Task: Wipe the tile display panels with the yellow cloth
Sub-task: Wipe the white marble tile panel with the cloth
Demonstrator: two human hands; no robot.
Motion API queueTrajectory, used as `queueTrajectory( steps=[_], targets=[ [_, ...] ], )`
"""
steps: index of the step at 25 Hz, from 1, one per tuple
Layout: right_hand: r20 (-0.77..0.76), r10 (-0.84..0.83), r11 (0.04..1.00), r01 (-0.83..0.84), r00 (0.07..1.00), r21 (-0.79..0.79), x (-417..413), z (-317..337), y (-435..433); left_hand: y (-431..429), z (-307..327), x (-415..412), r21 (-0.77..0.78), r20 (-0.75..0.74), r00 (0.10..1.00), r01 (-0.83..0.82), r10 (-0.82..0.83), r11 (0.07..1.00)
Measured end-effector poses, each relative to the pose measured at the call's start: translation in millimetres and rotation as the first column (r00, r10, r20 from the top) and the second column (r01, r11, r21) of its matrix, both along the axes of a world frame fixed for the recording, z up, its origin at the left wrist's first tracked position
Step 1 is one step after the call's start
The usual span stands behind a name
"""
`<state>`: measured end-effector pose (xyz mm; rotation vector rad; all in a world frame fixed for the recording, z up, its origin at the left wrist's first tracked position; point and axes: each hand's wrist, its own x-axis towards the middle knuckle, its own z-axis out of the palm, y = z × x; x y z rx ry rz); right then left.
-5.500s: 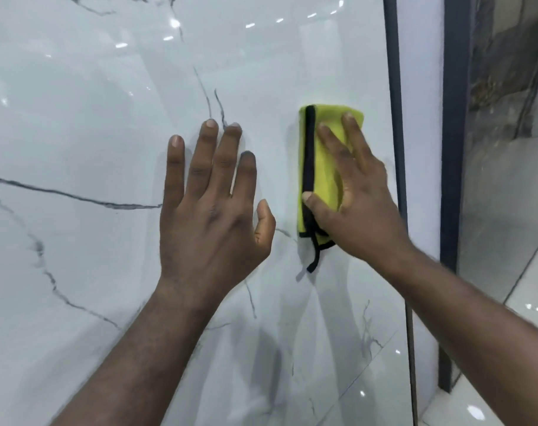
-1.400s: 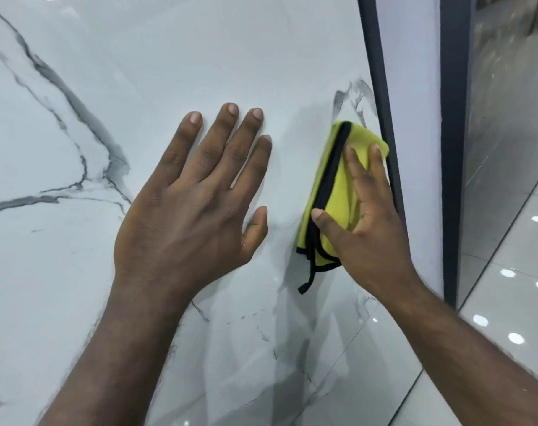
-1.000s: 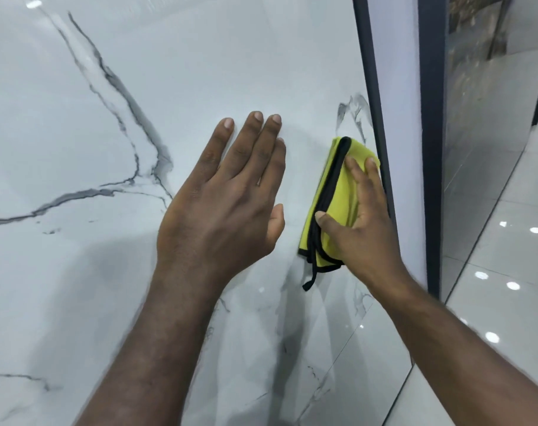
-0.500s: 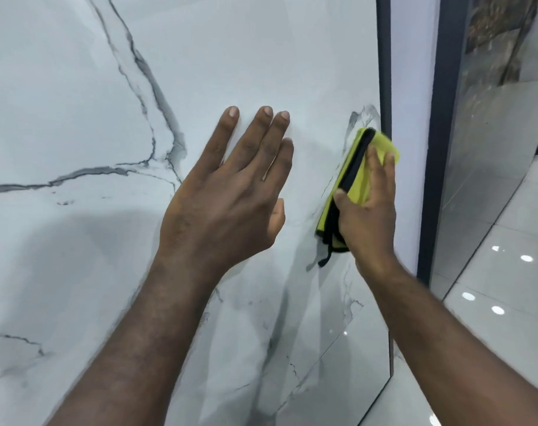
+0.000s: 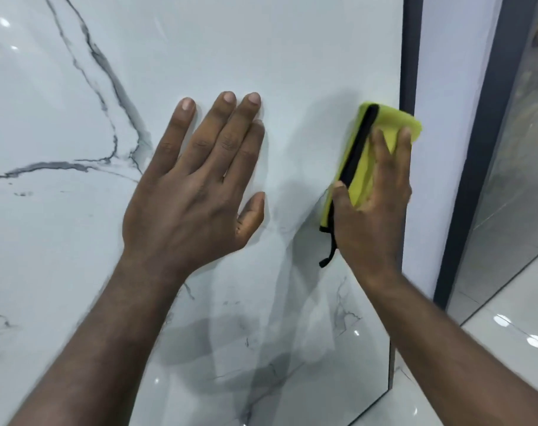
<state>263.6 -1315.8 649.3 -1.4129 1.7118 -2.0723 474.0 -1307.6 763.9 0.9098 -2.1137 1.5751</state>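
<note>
A glossy white marble-look tile panel (image 5: 200,50) with dark grey veins fills most of the head view. A folded yellow cloth (image 5: 381,124) with a black hem lies flat against the panel's right edge. My right hand (image 5: 375,207) presses the cloth to the tile with straight fingers, thumb along the black hem; a black loop hangs below it. My left hand (image 5: 197,186) rests flat on the panel to the left of the cloth, fingers straight and spread, holding nothing.
A dark metal frame strip (image 5: 410,50) borders the panel on the right. Beyond it come a pale wall strip (image 5: 446,118), a second dark frame (image 5: 476,149) and another glossy display panel (image 5: 519,149). Shiny floor tiles (image 5: 513,339) lie at the lower right.
My right hand has slid the cloth up and right along the panel's right edge, its corner now overlapping the frame. My left hand stays flat on the tile.
</note>
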Motion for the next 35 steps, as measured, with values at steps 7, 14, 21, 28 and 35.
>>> queueTrajectory(
  steps=[7, 14, 21, 28, 35],
  targets=[
    [-0.021, -0.040, 0.999, 0.040, 0.999, -0.023, -20.9, -70.0, -6.2, 2.0, -36.1, -17.0, 0.078, -0.055, 0.998, -0.012, 0.016, 0.997],
    [-0.130, -0.025, 0.998, 0.018, 0.991, -0.053, 9.7, -102.8, 7.7, -3.1, -45.9, -12.8, 0.070, 0.084, 0.996, -0.038, 0.032, 0.997],
    [-0.067, -0.047, 0.996, 0.042, 0.997, -0.083, 16.6, -80.4, 3.4, -3.8, -47.1, -12.7, 0.087, 0.113, 0.993, -0.050, 0.040, 0.995],
    [0.221, -0.117, 0.991, 0.098, 0.968, 0.096, 11.4, -74.7, -2.5, -5.1, -47.8, -12.6, 0.089, 0.083, 0.996, 0.007, -0.015, 0.996],
    [0.359, 0.032, 0.980, -0.100, 0.933, 0.171, 64.1, -86.0, 36.4, 22.7, -40.7, 29.6, 0.136, -0.140, 0.985, 0.122, -0.103, 0.983]
  ],
)
